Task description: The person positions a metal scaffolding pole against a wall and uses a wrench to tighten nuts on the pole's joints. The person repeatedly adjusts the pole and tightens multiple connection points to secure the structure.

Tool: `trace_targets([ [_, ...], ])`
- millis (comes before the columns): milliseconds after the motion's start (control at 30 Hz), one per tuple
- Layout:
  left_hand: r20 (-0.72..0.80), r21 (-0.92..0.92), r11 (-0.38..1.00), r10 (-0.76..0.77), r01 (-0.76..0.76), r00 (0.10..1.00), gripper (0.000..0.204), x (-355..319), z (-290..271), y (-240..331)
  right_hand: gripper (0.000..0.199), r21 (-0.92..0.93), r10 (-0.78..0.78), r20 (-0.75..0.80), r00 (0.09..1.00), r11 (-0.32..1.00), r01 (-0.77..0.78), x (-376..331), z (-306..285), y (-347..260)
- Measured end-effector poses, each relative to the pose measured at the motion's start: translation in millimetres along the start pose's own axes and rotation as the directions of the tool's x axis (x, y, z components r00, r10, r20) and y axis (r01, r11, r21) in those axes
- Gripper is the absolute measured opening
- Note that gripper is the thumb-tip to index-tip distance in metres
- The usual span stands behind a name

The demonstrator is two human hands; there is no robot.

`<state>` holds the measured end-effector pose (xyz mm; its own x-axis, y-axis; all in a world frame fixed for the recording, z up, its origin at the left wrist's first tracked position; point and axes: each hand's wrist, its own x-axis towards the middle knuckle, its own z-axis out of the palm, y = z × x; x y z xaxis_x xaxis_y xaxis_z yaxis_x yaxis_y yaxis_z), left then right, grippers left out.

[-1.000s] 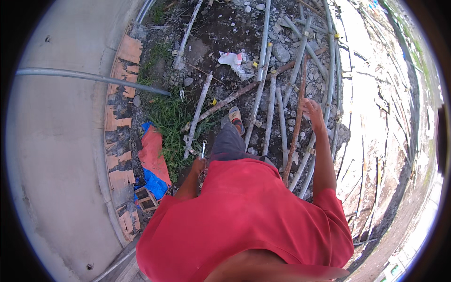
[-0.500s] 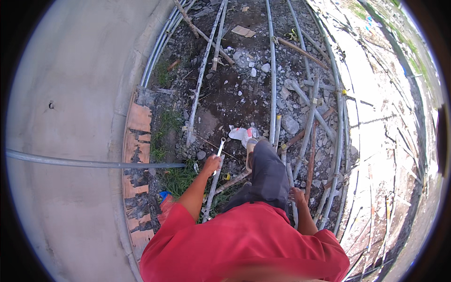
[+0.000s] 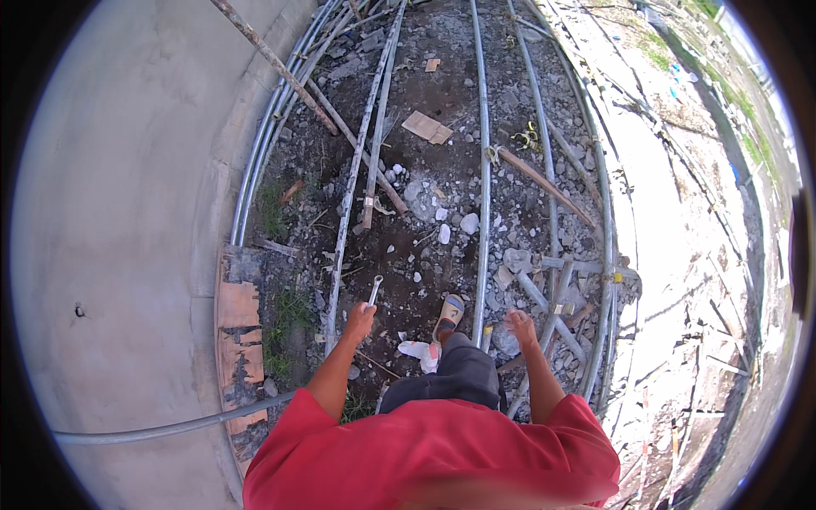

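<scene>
My left hand (image 3: 359, 321) is closed around a small silver wrench (image 3: 374, 291) that sticks up and forward from the fist. It hovers beside a long grey scaffold pipe (image 3: 348, 204) lying on the rubble. My right hand (image 3: 520, 326) hangs with fingers apart and holds nothing, just above a cluster of crossed pipes (image 3: 552, 293). Between both hands my leg in dark trousers ends in a sandal (image 3: 449, 313) stepping forward on the dirt. My red shirt (image 3: 433, 455) fills the lower edge.
A grey concrete wall (image 3: 127, 212) curves along the left, with broken orange brick (image 3: 238, 331) at its foot. Several long pipes (image 3: 483, 170) run forward over stony dirt. A cardboard scrap (image 3: 427, 127) and wooden sticks (image 3: 280, 68) lie ahead. A white crumpled wrapper (image 3: 418, 350) lies by my foot.
I have walked forward along the pipes; the ground slid toward me. My right hand rose from low at my side to open in front. The left hand keeps the wrench.
</scene>
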<state>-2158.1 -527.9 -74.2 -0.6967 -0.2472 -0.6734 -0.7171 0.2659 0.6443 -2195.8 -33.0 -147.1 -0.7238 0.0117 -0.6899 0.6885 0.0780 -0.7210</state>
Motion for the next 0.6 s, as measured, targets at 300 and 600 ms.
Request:
trace_targets([
  [300,-0.126,0.134,0.973,-0.171,0.188,0.977,0.036,14.6,-33.7,-30.4,0.044,-0.016,0.214,0.043,0.976,0.977,-0.214,62.0,7.8,-88.5],
  [600,-0.013,0.155,0.945,-0.29,0.288,0.957,0.035,214.5,-41.8,134.2,0.045,0.033,0.053,-0.069,0.996,0.998,-0.051,214.6,18.5,-294.3],
])
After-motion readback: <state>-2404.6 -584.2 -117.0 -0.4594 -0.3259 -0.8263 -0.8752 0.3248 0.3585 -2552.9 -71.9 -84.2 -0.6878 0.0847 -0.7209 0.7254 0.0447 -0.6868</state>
